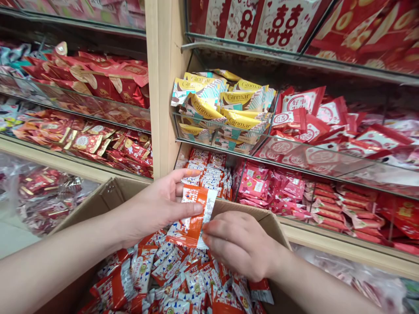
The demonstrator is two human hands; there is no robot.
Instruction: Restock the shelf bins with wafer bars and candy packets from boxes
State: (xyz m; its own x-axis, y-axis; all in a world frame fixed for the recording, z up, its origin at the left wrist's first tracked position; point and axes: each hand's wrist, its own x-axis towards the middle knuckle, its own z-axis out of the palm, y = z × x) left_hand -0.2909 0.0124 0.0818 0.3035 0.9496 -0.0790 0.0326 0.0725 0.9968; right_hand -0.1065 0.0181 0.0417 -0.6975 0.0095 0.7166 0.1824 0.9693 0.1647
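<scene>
My left hand point(163, 201) pinches an orange and white candy packet point(191, 218) between thumb and fingers, above an open cardboard box point(124, 189). At the packet's lower right edge, my right hand point(237, 244) has its fingers curled together and touching the wrapper. Below both hands, the box holds many loose orange and white packets point(172, 264). Behind the held packet, similar small packets point(209, 170) sit in rows in a low shelf compartment.
A wooden upright point(160, 87) divides the shelves. Yellow packets point(240, 100) fill a bin above, with red and white packets point(301, 104) to its right and pink ones point(255, 183) lower down. A plastic bag of packets point(49, 187) lies left of the box.
</scene>
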